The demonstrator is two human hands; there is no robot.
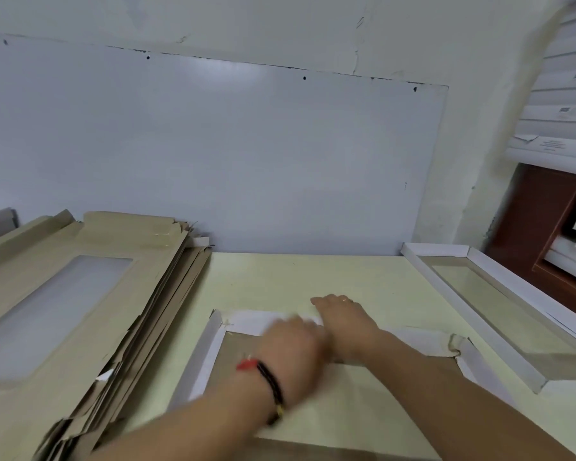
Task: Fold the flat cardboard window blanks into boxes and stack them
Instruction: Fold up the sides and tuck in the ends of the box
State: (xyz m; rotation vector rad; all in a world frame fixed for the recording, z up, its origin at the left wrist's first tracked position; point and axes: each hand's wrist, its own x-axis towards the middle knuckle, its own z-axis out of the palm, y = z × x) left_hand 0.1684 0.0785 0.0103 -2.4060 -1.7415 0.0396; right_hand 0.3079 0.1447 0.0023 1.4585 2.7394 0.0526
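- Both hands press the blank's (330, 394) far flap at twelve o'clock, likely creasing it: right hand (345, 319) flat, fingers straight; left hand (293, 341) blurred, finger state unclear.
- Flat blanks (64, 294) wait at nine o'clock; a folded box (499, 311) sits at three.

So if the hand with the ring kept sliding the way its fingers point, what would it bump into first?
Probably nothing soon: the right hand points up-left over bare pale yellow tabletop, then reaches the white wall board. Depth is unclear.

Head view — forward, downward, close.
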